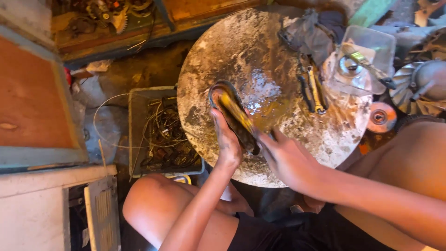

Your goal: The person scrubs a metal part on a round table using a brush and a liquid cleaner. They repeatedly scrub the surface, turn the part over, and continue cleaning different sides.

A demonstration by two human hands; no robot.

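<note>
Black shorts, bare arms, sleeveless.

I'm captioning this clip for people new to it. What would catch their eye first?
The big round, stained metal disc fills the middle. At its near edge both hands work a dark oval part with a yellow face: the left hand grips its lower end, the right hand meets it from the right. A tray of tangled wires sits on the floor to the left.

Warm, dim yellow light falls from above, and the wet middle of the round metal slab [260,93] throws back bright glare. The floor below sinks into deep shadow. Edges look soft and slightly smeared, corners darkest.
</note>
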